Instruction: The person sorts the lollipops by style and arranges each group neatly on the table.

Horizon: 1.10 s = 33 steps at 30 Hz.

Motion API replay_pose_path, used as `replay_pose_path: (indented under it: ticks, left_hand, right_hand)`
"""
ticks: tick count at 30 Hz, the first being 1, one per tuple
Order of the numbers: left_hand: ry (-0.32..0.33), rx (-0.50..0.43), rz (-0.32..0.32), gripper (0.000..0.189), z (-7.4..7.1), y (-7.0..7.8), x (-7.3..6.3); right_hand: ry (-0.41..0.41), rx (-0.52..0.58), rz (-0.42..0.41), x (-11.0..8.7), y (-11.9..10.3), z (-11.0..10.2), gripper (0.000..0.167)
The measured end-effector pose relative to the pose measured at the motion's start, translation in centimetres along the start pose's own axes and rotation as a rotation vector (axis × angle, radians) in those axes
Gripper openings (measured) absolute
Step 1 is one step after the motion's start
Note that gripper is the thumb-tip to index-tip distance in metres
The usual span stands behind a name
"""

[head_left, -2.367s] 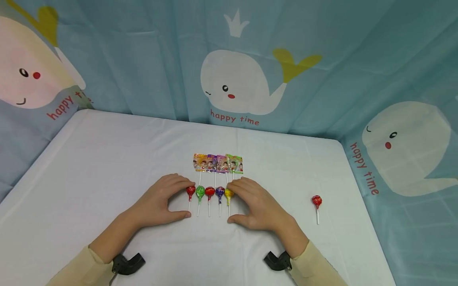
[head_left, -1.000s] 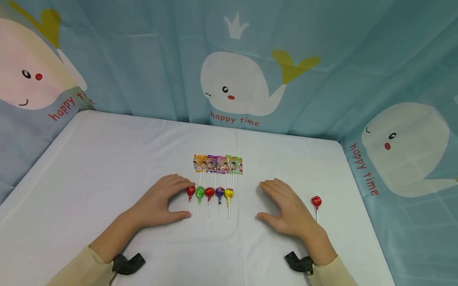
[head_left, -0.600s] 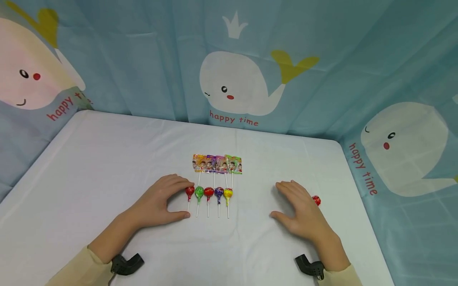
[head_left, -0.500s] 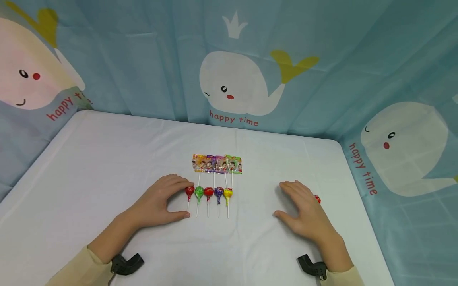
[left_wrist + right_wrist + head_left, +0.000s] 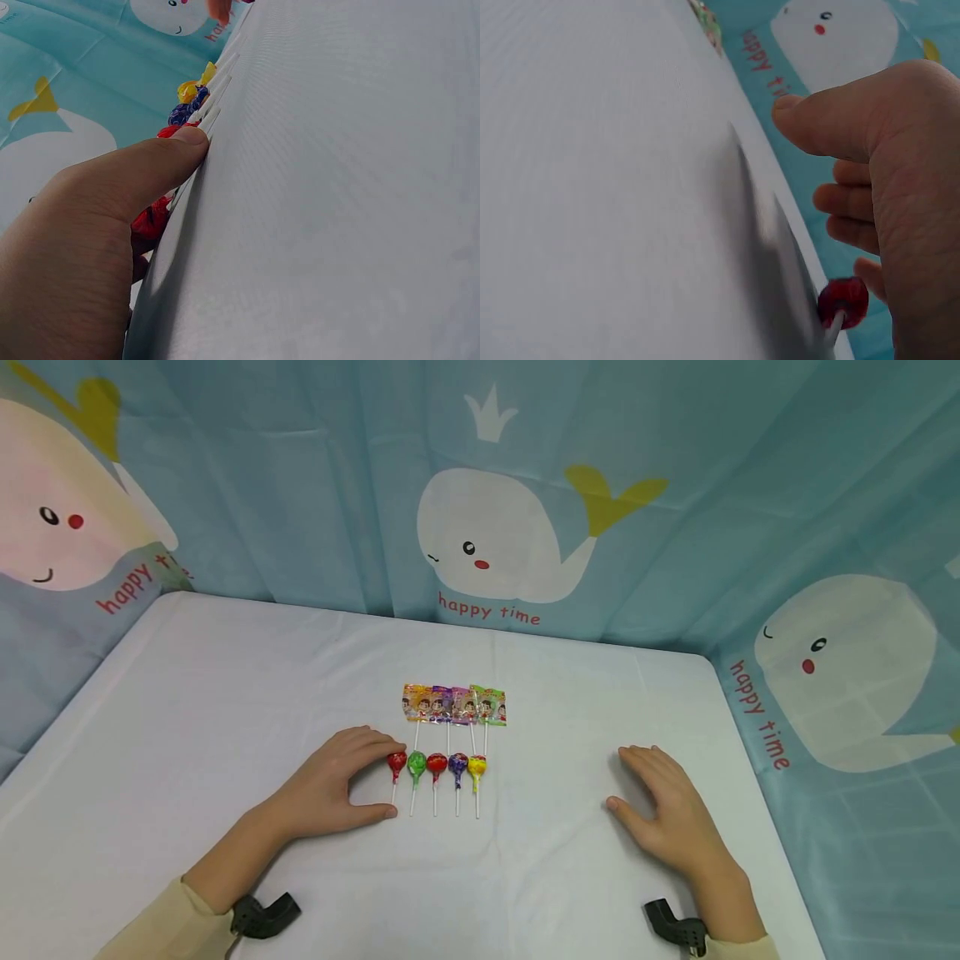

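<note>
My left hand rests at the left end of a row of round lollipops, its fingertips by the head of a red lollipop and its thumb by the stick's lower end. Beside that one lie a green lollipop, another red lollipop, a purple lollipop and a yellow lollipop, sticks toward me. Well to the right, my right hand holds nothing, thumb and fingers spread apart. A lone red lollipop appears beyond its fingers in the right wrist view; in the head view the hand hides it.
Behind the row lie several lollipops in flat printed wrappers, from an orange wrapper to a green wrapper, sticks toward the row. All are on a white-covered table. A blue whale-print curtain hangs around its back and sides.
My right hand has left the yellow lollipop at the row's right end and moved right, over the lone red lollipop, covering it. My left hand and the row have stayed put.
</note>
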<state>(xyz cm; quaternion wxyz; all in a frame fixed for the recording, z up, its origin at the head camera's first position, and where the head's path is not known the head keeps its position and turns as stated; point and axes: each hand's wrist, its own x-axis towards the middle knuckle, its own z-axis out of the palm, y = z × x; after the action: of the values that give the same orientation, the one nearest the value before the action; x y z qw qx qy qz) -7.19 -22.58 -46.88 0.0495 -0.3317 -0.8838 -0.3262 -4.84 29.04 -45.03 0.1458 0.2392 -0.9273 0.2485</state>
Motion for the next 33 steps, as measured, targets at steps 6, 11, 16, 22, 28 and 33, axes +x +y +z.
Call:
replay_pose_path:
  ticks: [6, 11, 16, 22, 28, 33]
  left_hand:
    - [0.004, 0.01, 0.004, 0.081, 0.0, -0.1, 0.0]
    - [-0.004, 0.014, -0.012, 0.081, 0.0, -0.1, 0.0]
    - [-0.01, 0.012, -0.021, 0.081, 0.0, 0.0, 0.0]
    - [-0.009, -0.001, -0.02, 0.081, -0.1, 0.1, 0.0]
    - [-0.008, -0.003, -0.014, 0.08, 0.0, 0.1, 0.0]
    - [-0.002, 0.006, -0.009, 0.082, 0.1, 0.0, 0.0]
  right_hand:
    - [0.024, -0.009, 0.038, -0.6, 0.7, -0.7, 0.068]
    - [0.046, 0.0, 0.093, -1.2, 1.3, -1.1, 0.063]
    - [0.067, 0.016, 0.14, -1.8, 1.8, -1.3, 0.059]
    - [0.066, 0.019, 0.209, -2.5, 1.9, -1.6, 0.059]
    - [0.035, 0.031, 0.24, -3.5, 2.0, -2.2, 0.066]
    - [0.024, 0.045, 0.184, -4.0, 2.3, -2.6, 0.075]
